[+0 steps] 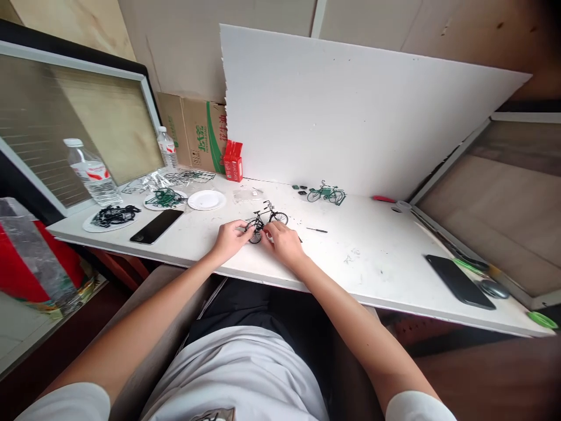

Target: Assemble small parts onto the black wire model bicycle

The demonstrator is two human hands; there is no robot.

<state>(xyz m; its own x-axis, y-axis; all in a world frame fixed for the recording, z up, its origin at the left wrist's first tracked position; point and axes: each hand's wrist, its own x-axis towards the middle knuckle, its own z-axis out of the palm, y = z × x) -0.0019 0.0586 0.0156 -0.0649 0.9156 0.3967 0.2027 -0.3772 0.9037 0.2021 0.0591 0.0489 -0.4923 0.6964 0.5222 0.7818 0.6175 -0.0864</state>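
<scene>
I see both my hands meeting on one small black model bicycle [267, 221] that stands near the front edge of the white table [372, 257]. My left hand [230, 238] has its fingers curled around the rear wheel end, and my right hand [283, 242] closes on the frame just beside it, so the two hands almost touch. The rear wheel is mostly hidden under the fingers, and I cannot tell exactly which small part each fingertip pinches; only the front wheel and the handlebar show clearly, beyond the right hand.

Farther from the grip, toward the white board, stands one green model bicycle [326, 193], with some tiny dark pieces beside it that are too small to name. A thin tool [316, 230] lies just to the right of my right hand.

To the left of the grip I count three round plates [206, 200], two of them carrying parts, one black phone [156, 226], two water bottles [91, 173] and one red carton [234, 160]. Far to the right lies a second phone [459, 282].
</scene>
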